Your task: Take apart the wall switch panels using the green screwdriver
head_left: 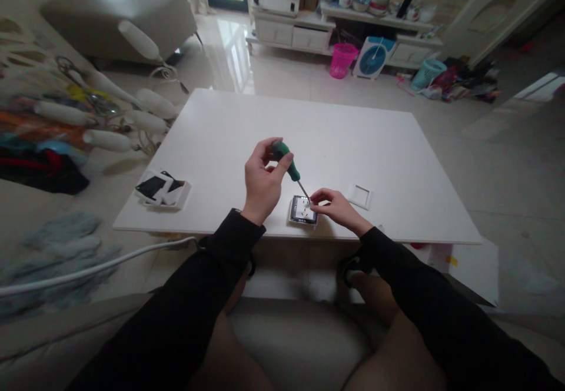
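Note:
My left hand (262, 184) is closed around the green handle of a screwdriver (286, 162), whose metal shaft slants down to the right onto a small wall socket module (302, 210) lying near the front edge of the white table (247, 120). My right hand (334, 205) rests at the socket's right side, with pinched fingertips touching its top edge beside the screwdriver tip. Whether something tiny sits between those fingertips cannot be made out. Both arms wear black sleeves.
A white square cover frame (360, 195) lies just right of my right hand. A small open box with dark and white parts (162, 189) sits at the table's front left corner. A white cable (88, 268) runs below the table. Clutter fills the left side; a pink basket (342, 59) stands far back.

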`<state>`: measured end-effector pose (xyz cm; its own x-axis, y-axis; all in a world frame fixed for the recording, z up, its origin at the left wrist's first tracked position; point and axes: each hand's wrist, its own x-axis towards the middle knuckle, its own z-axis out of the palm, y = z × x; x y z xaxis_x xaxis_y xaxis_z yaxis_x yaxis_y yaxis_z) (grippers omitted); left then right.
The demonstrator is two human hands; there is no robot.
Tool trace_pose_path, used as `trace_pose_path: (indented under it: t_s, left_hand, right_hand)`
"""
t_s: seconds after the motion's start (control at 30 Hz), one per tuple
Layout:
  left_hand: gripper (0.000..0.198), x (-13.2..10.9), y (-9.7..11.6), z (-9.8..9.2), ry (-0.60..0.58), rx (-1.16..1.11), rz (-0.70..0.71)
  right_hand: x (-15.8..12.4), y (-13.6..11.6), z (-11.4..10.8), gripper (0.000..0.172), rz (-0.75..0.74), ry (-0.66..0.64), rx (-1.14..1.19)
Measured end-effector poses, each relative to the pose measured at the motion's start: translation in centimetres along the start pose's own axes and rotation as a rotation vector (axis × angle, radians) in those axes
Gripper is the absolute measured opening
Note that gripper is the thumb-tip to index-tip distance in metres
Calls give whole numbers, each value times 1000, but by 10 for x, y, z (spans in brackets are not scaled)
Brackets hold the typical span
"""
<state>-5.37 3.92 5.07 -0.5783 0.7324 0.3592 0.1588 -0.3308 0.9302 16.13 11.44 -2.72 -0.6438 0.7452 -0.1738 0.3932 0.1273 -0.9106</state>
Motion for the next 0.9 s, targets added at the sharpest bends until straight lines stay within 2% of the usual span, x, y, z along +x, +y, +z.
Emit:
trace_pose_path:
  t_s: [0.07,0.17,0.23,0.47,0.7,0.9]
  left_hand:
    - [33,0,1,0,-5,6,4]
    - [32,0,2,0,-8,1,17]
    - [31,0,3,0,-12,-3,14]
    - [33,-1,3,0,-29,2,2]
    - [32,-3,6,0,-54,4,2]
    - [30,-6,7,2,-79,21,-3]
  right_hand:
    - [0,8,-2,46,-49,28,-182]
    - [-1,23,-2,79,-93,33,-441]
    - [-1,31,1,87,-79,8,-518]
    - [0,33,8,76,-108,-52,-420]
    - [-1,36,19,80,-198,33,-229]
    - [-1,41,24,78,-173,46,-166]
